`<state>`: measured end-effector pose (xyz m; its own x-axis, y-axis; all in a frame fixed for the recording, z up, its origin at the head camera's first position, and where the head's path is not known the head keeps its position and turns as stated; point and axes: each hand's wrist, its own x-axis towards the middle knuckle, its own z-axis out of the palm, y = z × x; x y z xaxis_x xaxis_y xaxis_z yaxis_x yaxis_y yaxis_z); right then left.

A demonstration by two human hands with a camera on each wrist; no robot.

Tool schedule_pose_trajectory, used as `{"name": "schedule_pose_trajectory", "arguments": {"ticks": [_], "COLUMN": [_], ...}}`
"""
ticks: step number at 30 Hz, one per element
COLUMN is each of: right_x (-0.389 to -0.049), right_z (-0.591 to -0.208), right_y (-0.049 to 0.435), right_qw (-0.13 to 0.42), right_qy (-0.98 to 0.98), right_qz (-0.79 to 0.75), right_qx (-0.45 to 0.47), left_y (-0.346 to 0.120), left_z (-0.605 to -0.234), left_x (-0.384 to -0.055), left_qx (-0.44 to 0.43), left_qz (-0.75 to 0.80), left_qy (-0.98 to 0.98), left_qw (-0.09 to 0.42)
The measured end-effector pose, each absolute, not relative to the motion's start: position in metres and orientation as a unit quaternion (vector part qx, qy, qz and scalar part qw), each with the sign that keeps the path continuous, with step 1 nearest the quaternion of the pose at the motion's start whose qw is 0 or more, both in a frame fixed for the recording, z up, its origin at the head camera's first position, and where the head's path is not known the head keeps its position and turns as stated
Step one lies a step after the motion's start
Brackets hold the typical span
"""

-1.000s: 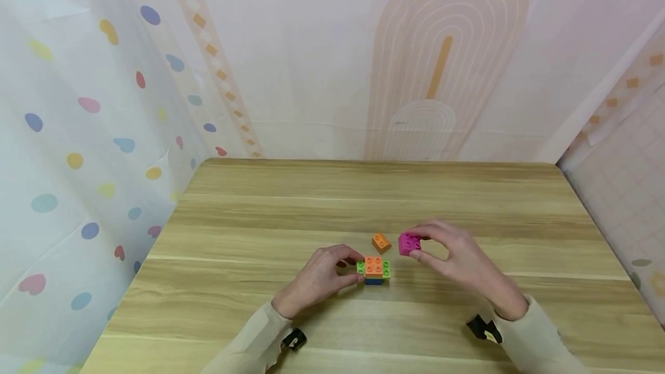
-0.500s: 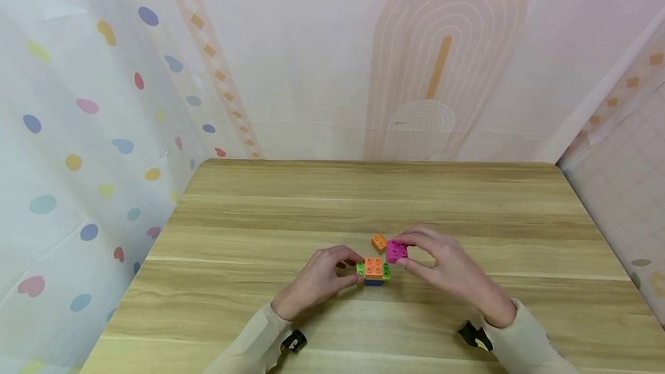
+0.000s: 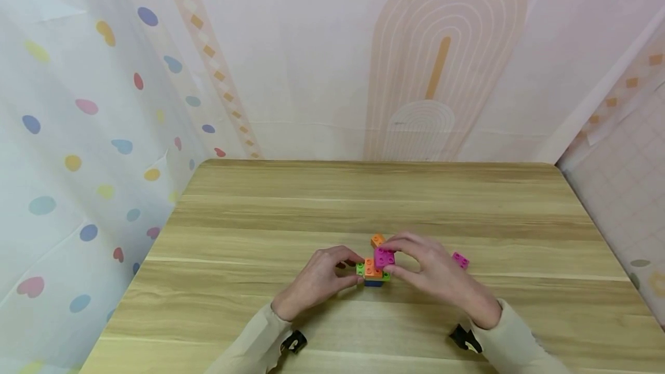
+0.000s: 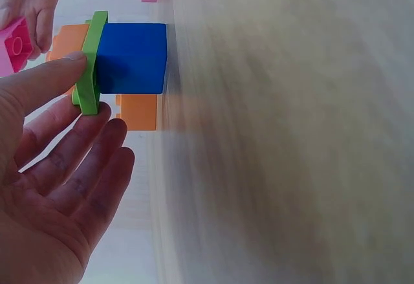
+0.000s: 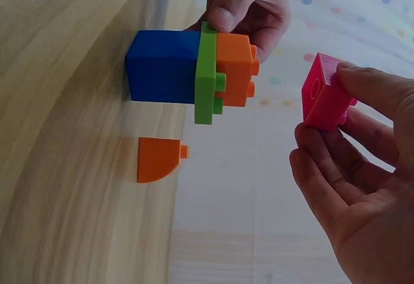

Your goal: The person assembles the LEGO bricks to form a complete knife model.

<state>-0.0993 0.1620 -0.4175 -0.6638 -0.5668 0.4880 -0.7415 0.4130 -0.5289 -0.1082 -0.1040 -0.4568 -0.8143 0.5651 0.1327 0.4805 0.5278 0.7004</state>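
On the table stands a stack of toy bricks: a blue brick at the bottom, a flat green plate brick over it, and an orange brick on top. My left hand pinches the green plate's left end between thumb and fingers. My right hand grips a magenta brick with studs upward. In the right wrist view this brick hangs above the orange top, with a gap between them.
Just behind the stack lies a small orange brick with a curved side. Another magenta brick is on the table beyond my right hand. The wooden table meets patterned curtains at its back and left.
My right hand has carried the magenta brick leftward and slightly nearer, over the stack. The other magenta brick has come into sight behind that hand. My left hand stays on the stack.
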Motion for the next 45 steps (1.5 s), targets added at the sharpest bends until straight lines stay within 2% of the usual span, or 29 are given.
{"name": "schedule_pose_trajectory", "arguments": {"ticks": [13, 30, 45], "right_x": [-0.099, -0.102, -0.102], "right_z": [-0.423, -0.427, -0.427], "right_y": [0.150, 0.145, 0.144], "right_qw": [0.073, 0.046, 0.048], "right_qy": [-0.839, -0.854, -0.859], "right_qz": [0.378, 0.348, 0.324], "right_qx": [0.385, 0.384, 0.394], "left_y": [-0.105, -0.105, -0.105], "left_z": [-0.457, -0.457, -0.455], "left_x": [-0.107, -0.110, -0.109], "left_qx": [0.302, 0.307, 0.299], "left_qz": [0.387, 0.392, 0.397], "left_qy": [0.870, 0.865, 0.865], "left_qw": [0.050, 0.057, 0.072]}}
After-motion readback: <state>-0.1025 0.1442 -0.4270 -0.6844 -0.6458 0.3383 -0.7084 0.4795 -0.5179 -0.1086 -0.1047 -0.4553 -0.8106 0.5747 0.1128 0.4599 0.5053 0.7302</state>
